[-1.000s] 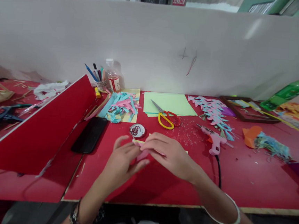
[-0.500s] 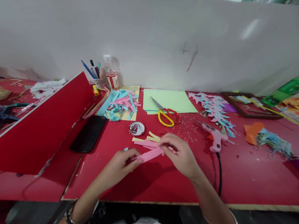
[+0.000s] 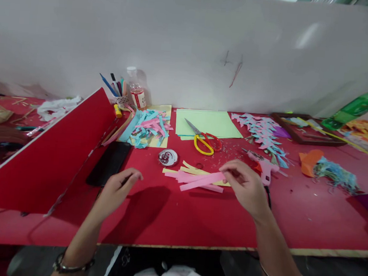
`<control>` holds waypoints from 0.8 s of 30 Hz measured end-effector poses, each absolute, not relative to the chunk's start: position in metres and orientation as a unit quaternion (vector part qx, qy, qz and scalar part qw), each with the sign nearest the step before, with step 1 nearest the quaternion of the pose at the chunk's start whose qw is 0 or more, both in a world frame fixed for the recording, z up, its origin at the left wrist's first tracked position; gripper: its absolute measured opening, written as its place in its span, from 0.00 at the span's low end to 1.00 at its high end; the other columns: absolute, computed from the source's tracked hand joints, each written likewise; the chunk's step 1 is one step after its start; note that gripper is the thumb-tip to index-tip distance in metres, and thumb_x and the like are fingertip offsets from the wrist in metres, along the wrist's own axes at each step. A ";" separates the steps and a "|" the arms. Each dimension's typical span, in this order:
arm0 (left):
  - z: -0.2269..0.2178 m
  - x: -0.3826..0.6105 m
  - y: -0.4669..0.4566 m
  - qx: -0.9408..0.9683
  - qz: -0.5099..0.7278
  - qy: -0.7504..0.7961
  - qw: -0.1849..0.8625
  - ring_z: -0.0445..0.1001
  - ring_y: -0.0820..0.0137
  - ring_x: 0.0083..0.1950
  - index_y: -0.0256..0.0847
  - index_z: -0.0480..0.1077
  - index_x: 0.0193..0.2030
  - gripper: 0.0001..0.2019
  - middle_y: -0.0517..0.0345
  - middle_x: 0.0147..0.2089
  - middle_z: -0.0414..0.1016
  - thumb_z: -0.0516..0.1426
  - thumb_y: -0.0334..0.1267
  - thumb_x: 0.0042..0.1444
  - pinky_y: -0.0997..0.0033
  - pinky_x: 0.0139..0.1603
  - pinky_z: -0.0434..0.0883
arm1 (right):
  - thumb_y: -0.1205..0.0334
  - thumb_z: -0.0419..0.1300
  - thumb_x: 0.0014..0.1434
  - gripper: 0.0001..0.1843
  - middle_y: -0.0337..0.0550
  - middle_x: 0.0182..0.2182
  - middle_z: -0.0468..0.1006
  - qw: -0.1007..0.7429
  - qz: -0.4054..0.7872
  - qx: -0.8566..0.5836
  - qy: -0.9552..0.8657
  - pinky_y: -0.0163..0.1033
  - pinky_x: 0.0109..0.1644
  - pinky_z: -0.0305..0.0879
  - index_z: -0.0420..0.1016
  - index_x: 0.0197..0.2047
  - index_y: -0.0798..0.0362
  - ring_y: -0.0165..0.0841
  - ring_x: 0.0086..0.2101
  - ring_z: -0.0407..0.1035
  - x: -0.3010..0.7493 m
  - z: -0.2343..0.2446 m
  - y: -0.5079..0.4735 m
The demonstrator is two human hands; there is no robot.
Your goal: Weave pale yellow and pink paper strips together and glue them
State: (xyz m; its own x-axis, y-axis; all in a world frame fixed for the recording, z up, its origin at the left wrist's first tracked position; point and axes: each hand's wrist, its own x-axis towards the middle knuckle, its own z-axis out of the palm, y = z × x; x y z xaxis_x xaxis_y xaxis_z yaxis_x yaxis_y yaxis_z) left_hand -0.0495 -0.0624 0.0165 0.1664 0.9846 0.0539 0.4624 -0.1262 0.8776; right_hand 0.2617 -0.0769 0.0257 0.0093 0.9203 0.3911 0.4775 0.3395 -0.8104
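Observation:
My right hand (image 3: 246, 184) pinches the right end of a pink paper strip (image 3: 199, 182). That strip slants over more pink strips and yellow strips (image 3: 190, 166) lying on the red tabletop. My left hand (image 3: 118, 188) is raised to the left, thumb and forefinger together, with nothing visible between them; its shadow falls on the table. A small round dish (image 3: 168, 157) with dark red coiled bits sits between the hands. Behind the strips, yellow-and-red-handled scissors (image 3: 204, 143) rest partly on pale green paper sheets (image 3: 218, 119). Close to my right hand lies a pink glue gun (image 3: 267, 167).
A black phone (image 3: 109, 163) lies beside a slanted red board (image 3: 50, 156) at left. Cut blue and pink paper pieces (image 3: 151, 126), a bottle (image 3: 138, 91) and a pen holder (image 3: 121, 101) stand behind. At right are a paper garland (image 3: 261, 134), a frame (image 3: 312, 140) and a green bottle (image 3: 357, 108).
My left hand has let go of the pink strip and moved left. My right hand has moved right, still holding the strip, which now lies across the other strips.

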 end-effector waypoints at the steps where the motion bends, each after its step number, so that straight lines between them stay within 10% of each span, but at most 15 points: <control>1: 0.016 -0.051 -0.060 0.631 0.380 0.546 0.399 0.57 0.76 0.24 0.39 0.67 0.30 0.10 0.64 0.23 0.59 0.51 0.43 0.54 0.78 0.25 0.57 | 0.65 0.53 0.55 0.04 0.40 0.29 0.68 0.477 0.220 -0.529 -0.667 0.33 0.28 0.64 0.68 0.31 0.51 0.29 0.28 0.65 0.264 0.026 -0.077; 9: 0.036 -0.040 -0.041 0.333 0.620 0.395 0.591 0.53 0.78 0.21 0.40 0.69 0.33 0.07 0.65 0.21 0.52 0.50 0.35 0.51 0.80 0.21 0.58 | 0.66 0.52 0.55 0.05 0.40 0.29 0.67 0.477 0.216 -0.538 -0.661 0.33 0.28 0.63 0.68 0.31 0.51 0.27 0.25 0.64 0.264 0.027 -0.082; 18: 0.033 -0.045 0.007 0.375 0.597 0.369 0.606 0.63 0.79 0.27 0.36 0.69 0.39 0.24 0.59 0.29 0.63 0.47 0.18 0.33 0.82 0.25 0.62 | 0.66 0.52 0.55 0.05 0.41 0.29 0.69 0.469 0.219 -0.547 -0.658 0.34 0.30 0.63 0.68 0.30 0.51 0.29 0.28 0.65 0.263 0.020 -0.084; 24: 0.053 -0.035 0.108 0.473 0.595 0.452 0.467 0.66 0.81 0.30 0.37 0.66 0.41 0.18 0.59 0.34 0.68 0.47 0.19 0.45 0.82 0.30 0.64 | 0.66 0.53 0.55 0.04 0.39 0.27 0.68 0.467 0.259 -0.535 -0.654 0.34 0.27 0.63 0.68 0.30 0.51 0.28 0.24 0.64 0.255 0.017 -0.087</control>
